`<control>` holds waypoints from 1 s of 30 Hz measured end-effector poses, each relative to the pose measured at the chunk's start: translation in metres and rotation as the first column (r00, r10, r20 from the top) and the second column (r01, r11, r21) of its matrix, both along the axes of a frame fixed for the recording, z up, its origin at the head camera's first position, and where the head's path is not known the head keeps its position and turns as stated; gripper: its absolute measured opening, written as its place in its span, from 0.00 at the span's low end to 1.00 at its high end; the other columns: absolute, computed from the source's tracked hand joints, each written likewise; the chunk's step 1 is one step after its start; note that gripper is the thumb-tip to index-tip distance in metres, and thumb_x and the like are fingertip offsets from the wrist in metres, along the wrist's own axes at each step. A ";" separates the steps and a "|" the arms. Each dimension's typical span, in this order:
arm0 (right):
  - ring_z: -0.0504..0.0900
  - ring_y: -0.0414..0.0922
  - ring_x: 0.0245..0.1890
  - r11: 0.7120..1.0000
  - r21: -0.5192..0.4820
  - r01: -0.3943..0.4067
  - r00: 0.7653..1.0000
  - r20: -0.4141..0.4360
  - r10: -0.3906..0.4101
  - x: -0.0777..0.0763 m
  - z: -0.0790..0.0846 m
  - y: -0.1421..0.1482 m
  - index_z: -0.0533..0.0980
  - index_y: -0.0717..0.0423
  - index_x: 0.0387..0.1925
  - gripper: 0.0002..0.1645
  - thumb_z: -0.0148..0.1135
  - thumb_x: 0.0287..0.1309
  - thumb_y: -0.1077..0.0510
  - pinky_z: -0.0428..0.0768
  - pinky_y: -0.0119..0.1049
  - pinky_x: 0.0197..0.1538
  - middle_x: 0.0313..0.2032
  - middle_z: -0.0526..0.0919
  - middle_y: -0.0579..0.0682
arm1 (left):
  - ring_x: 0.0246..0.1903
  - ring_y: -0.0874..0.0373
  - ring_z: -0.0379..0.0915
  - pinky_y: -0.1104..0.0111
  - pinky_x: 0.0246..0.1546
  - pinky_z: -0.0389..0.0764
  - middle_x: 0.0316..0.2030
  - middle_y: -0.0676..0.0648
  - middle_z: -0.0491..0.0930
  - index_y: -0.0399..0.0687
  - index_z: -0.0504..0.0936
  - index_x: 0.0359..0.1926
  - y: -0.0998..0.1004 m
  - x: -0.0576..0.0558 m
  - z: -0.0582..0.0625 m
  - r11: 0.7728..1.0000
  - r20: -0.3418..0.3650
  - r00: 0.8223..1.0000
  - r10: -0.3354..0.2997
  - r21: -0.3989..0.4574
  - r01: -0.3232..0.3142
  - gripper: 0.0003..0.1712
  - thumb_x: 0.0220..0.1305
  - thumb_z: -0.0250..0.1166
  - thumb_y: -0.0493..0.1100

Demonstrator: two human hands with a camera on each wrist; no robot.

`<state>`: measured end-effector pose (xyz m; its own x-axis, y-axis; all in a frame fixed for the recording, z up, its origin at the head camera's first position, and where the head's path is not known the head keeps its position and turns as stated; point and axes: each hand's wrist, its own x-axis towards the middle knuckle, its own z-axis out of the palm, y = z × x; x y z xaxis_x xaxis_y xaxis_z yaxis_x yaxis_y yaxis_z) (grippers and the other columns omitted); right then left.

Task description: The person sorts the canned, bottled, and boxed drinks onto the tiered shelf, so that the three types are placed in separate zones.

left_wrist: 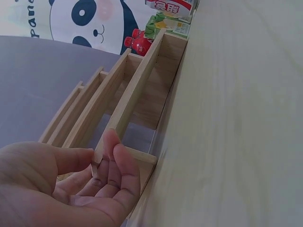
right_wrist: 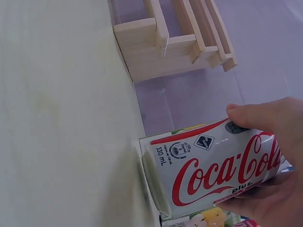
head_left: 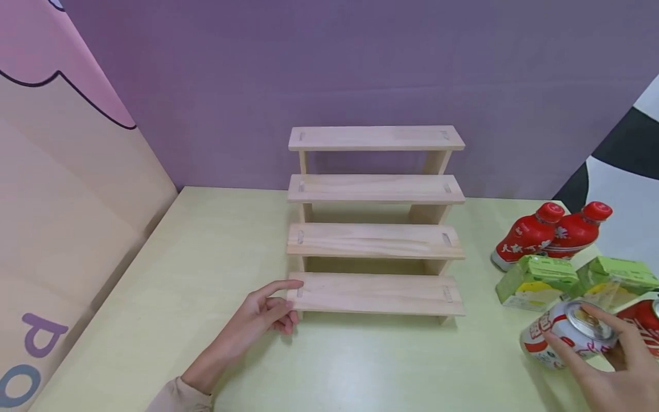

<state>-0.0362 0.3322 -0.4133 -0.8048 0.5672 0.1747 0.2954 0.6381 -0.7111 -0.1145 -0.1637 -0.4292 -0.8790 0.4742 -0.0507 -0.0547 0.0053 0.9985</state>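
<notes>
A four-tier wooden step shelf [head_left: 376, 294] stands in the middle of the table against the purple backdrop. My left hand [head_left: 259, 315] pinches the left end of its lowest board between thumb and fingers, as the left wrist view [left_wrist: 102, 179] also shows. Over on the right, my right hand [head_left: 620, 369] grips a white and red Coca-Cola can [head_left: 551, 337] around its upper part. The can leans slightly, its bottom close over the tabletop in the right wrist view [right_wrist: 213, 165]. All of the shelf's boards are bare.
Two red bottles [head_left: 530, 234] stand at the right, behind two green drink cartons [head_left: 538, 280]. A red can [head_left: 643, 320] sits beyond my right hand, partly hidden by it. A printed panel [head_left: 77, 200] borders the table's left side.
</notes>
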 end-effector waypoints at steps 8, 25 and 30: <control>0.69 0.55 0.56 0.996 0.065 -0.056 0.998 -0.008 0.057 0.001 0.008 -0.004 0.59 0.42 0.75 0.43 0.68 0.63 0.59 0.61 0.07 0.50 0.63 0.66 0.57 | 0.31 0.56 0.79 0.66 0.39 0.84 0.35 0.33 0.81 0.44 0.67 0.70 0.001 -0.001 0.000 1.000 -0.034 0.999 -0.009 0.007 0.010 0.25 0.75 0.56 0.41; 0.65 0.22 0.39 0.971 0.148 -0.186 0.976 -0.089 0.201 -0.001 0.034 -0.022 0.67 0.46 0.71 0.43 0.75 0.55 0.59 0.64 0.05 0.36 0.56 0.71 0.57 | 0.31 0.56 0.79 0.65 0.38 0.84 0.35 0.33 0.82 0.47 0.68 0.70 0.002 -0.002 0.001 1.000 -0.031 1.000 -0.004 -0.029 0.003 0.24 0.76 0.56 0.41; 0.67 0.22 0.41 0.953 0.188 -0.238 0.953 -0.146 0.266 -0.007 0.045 -0.030 0.70 0.47 0.69 0.43 0.77 0.51 0.60 0.65 0.05 0.39 0.54 0.74 0.55 | 0.31 0.56 0.79 0.65 0.38 0.84 0.35 0.35 0.82 0.47 0.68 0.70 0.001 -0.001 0.000 1.000 -0.033 0.999 -0.002 -0.020 0.002 0.24 0.76 0.56 0.41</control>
<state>-0.0432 0.3017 -0.3686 -0.8686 0.3009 0.3937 -0.0047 0.7894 -0.6138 -0.1158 -0.1628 -0.4291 -0.8794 0.4751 -0.0312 -0.0217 0.0254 0.9994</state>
